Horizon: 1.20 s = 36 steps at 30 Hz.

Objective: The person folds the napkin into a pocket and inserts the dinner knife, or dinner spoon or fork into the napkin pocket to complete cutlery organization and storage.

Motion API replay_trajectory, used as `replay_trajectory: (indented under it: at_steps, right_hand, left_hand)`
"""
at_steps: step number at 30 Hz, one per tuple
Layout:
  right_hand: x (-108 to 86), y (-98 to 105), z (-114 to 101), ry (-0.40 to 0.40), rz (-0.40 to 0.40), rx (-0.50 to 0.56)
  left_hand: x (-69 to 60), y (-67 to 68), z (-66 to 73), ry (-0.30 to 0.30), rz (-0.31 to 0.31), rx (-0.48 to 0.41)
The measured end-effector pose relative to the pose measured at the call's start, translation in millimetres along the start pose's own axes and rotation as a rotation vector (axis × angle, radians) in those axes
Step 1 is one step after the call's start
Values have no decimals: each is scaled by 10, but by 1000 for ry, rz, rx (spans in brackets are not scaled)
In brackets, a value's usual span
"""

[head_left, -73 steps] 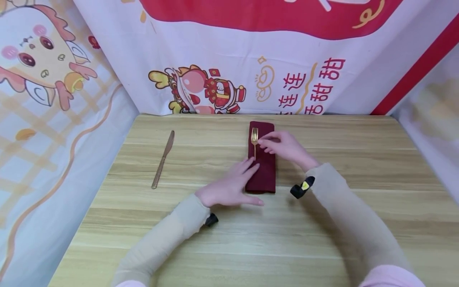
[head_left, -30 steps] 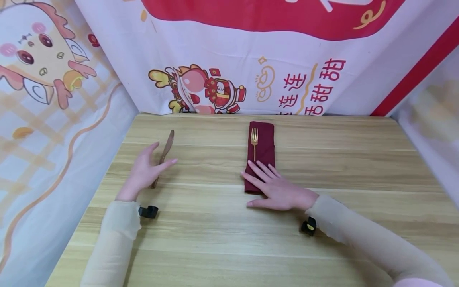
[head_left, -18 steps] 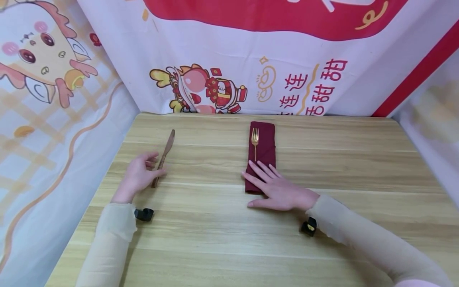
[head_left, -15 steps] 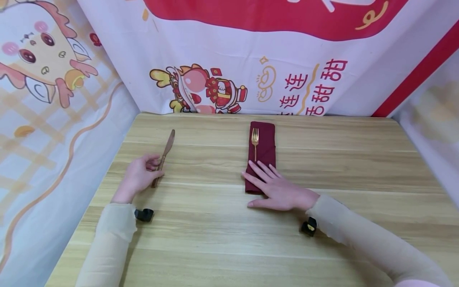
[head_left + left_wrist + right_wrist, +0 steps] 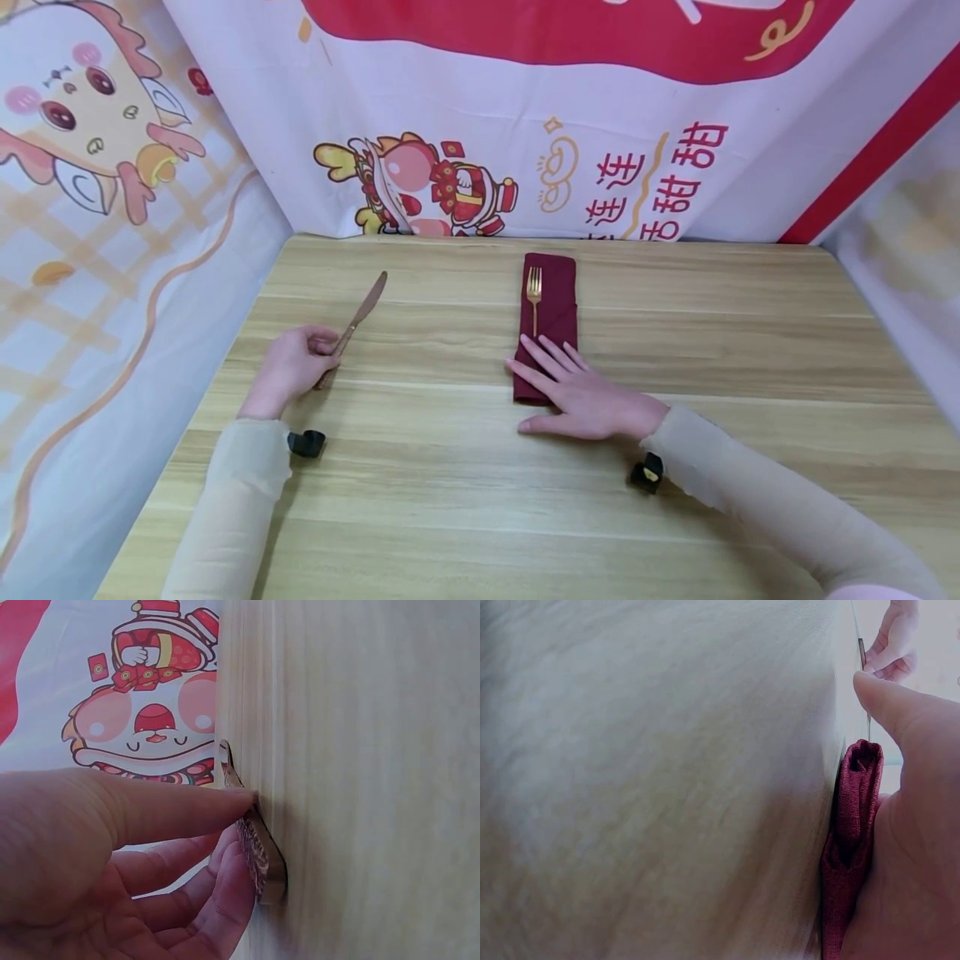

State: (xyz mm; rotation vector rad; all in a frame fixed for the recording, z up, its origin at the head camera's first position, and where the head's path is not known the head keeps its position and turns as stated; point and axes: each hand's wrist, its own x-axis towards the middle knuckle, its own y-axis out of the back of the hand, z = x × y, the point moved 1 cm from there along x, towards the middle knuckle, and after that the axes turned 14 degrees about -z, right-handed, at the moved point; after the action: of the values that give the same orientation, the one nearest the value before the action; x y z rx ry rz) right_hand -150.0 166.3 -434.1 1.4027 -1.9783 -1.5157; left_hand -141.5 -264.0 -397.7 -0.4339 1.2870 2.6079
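At the left of the table, my left hand (image 5: 294,367) pinches the handle of a copper-coloured table knife (image 5: 363,308) between thumb and fingers. The blade points away and to the right. In the left wrist view the knife's patterned handle (image 5: 262,862) shows close to the wood. My right hand (image 5: 588,400) lies with fingers spread and straight on the near end of a folded dark red napkin (image 5: 558,292). A gold fork (image 5: 534,287) rests on that napkin, tines away from me, its handle end near my fingertips. The napkin's folded edge (image 5: 851,817) shows under my palm in the right wrist view.
The wooden table (image 5: 450,500) reaches back to a printed white and red cloth (image 5: 450,92). Another patterned cloth (image 5: 90,292) hangs along the left side. Small black wrist cameras sit on both sleeves.
My left hand went from the napkin to the knife and took hold of its handle; the blade has swung to the right. My right hand moved from the fork down onto the napkin's near end.
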Motion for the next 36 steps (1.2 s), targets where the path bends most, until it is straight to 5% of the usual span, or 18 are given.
replay_trajectory:
  at_steps: [18,36]
  right_hand:
    - [2,0,31,0,-2,-8]
    - [-11,3,16,-5,-17,8]
  left_hand:
    - [11,-7,14,-23,-22,-12]
    - [78,-151,201,-146,110,-32]
